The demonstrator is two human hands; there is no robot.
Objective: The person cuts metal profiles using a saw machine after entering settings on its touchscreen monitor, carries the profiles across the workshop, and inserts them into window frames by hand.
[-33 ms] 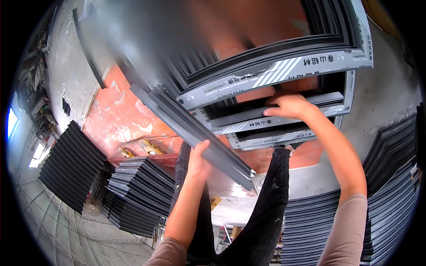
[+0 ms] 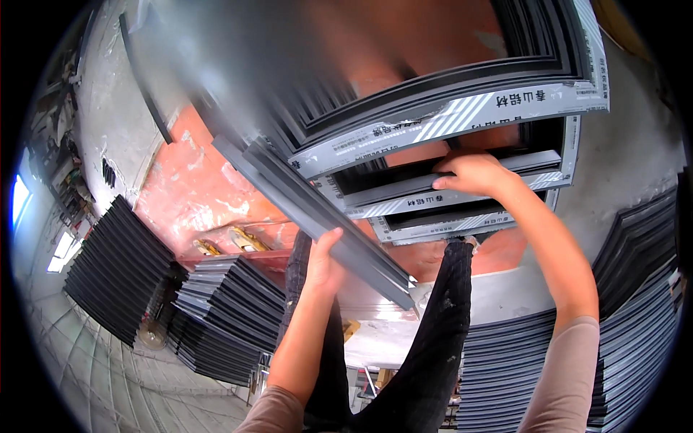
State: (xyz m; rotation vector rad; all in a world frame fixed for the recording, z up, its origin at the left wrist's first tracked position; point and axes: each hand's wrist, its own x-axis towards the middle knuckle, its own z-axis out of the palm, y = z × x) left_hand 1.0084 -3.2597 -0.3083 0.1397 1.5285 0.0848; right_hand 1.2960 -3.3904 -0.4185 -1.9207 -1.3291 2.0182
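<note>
My left hand (image 2: 325, 268) is closed round a long grey metal profile (image 2: 289, 193), which runs slantwise from the upper left to its cut end between my legs. A second profile seems to lie along it. On the right, my right hand (image 2: 473, 173) grips a shorter grey strip (image 2: 530, 160) lying across the opening of a dark window frame; the thumb is on the near side and the other fingers are hidden behind it. That frame (image 2: 393, 206) carries pale printed film. Above it is a larger filmed frame (image 2: 447, 119), with another lower frame (image 2: 447, 229) beneath.
Stacks of dark profiles (image 2: 119, 270) and grey profiles (image 2: 227, 307) stand at the lower left. More stacked profiles (image 2: 505, 361) fill the lower right. Yellow tools (image 2: 245, 238) rest on the red surface (image 2: 195, 173). One thin dark strip (image 2: 144, 83) lies on the pale floor.
</note>
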